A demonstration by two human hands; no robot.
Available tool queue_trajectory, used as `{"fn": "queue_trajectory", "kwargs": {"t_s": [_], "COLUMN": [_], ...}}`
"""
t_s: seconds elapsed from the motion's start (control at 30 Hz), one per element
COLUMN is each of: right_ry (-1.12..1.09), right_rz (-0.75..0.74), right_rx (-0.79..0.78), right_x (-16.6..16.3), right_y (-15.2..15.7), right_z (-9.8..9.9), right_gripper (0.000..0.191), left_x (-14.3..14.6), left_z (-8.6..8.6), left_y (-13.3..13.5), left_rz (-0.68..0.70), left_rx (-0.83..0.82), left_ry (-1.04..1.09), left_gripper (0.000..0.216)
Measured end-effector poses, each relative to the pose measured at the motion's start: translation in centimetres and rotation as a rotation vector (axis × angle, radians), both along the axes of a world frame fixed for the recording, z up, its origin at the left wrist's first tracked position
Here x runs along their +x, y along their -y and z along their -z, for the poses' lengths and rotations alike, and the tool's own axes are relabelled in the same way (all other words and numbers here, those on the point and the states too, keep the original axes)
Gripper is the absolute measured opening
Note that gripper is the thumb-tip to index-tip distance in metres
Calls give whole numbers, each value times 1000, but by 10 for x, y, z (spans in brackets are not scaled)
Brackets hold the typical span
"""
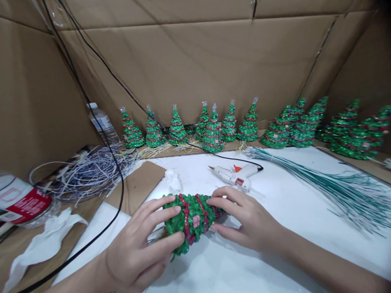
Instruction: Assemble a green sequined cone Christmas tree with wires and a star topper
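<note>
A small green Christmas tree (195, 214) with red garland bands and a pink patch lies on its side above the white table (205, 273). Its wide base points left, its narrow top right. My left hand (144, 245) is wrapped around the base end, fingers over the upper side and thumb on the near side. Around the narrow end, my right hand (241, 216) closes with its fingertips, hiding the tip. Behind the tree lies a white hot glue gun (231, 177) with an orange trigger. Beside it is a small crumpled white piece (173, 181).
Several finished-looking trees (213, 134) stand along the back. Green and white wires (331, 185) fan out at right. Tangled wires (85, 172), a water bottle (102, 123), a red-labelled bottle (19, 199) and white paper (45, 248) lie left. A black cable (120, 185) crosses the left side.
</note>
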State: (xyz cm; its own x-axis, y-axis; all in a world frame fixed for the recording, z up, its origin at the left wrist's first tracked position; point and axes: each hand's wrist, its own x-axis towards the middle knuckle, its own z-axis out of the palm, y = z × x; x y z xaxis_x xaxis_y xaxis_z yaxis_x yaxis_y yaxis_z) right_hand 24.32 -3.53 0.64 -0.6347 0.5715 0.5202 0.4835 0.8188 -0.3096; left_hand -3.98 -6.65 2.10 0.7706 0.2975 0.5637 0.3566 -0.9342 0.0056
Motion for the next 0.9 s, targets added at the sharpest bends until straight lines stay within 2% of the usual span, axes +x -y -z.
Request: {"fn": "queue_trajectory", "kwargs": {"t_s": [0.9], "right_ry": [-1], "right_rz": [1], "right_rx": [-6], "right_x": [0], "right_y": [0], "right_z": [-1], "right_gripper": [37], "left_x": [-1], "left_z": [2], "left_y": [-3], "left_rz": [-7], "left_rx": [31], "left_ry": [7], "left_gripper": [43]}}
